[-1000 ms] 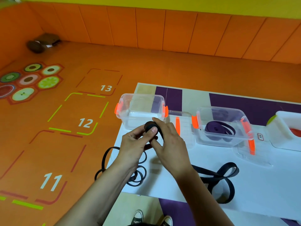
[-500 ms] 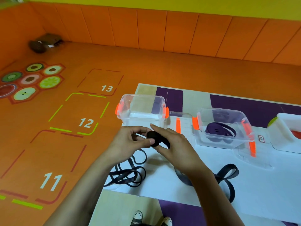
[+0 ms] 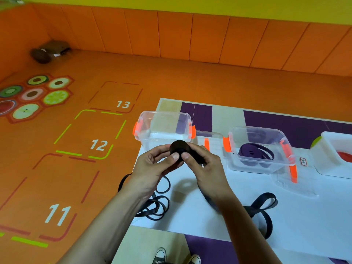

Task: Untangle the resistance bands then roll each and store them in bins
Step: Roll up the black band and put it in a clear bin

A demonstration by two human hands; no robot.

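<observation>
1. Black rubber roll (image 3: 179, 146): a wide resistance band wound into a tight disc and held up between both hands. The two thumbs sit side by side on its near face, probably to stop the coil springing open.
2. Left hand (image 3: 152, 168): grips the roll, with the fingers curled behind it and the thumb pressed on its face.
3. Right hand (image 3: 206, 166): pinches the roll from the other side, with the fingers bent around the strip that leaves the coil, likely to feed it in under tension.
4. Unrolled tail (image 3: 263, 204): seemingly the rest of the same band. It passes blurred under the right wrist and lies in flat loops beside the right forearm, so the rolling looks only part done.
5. Thin black bands (image 3: 158, 204): a loose tangle below the left wrist, partly hidden by the forearm and not yet sorted.
6. Empty clear bin (image 3: 152, 130): open, with orange clips, standing just beyond the hands. It looks like the destination for this roll.
7. Second clear bin (image 3: 253, 168): beyond and to the right of the right hand. It holds a coiled purple band (image 3: 255, 153), already stored.
8. White bin (image 3: 323, 162): farther right and cut off by the frame. There is something red inside, but what it is cannot be told.
9. White sheet (image 3: 219, 191): lies under the hands and carries the bins and bands.
</observation>
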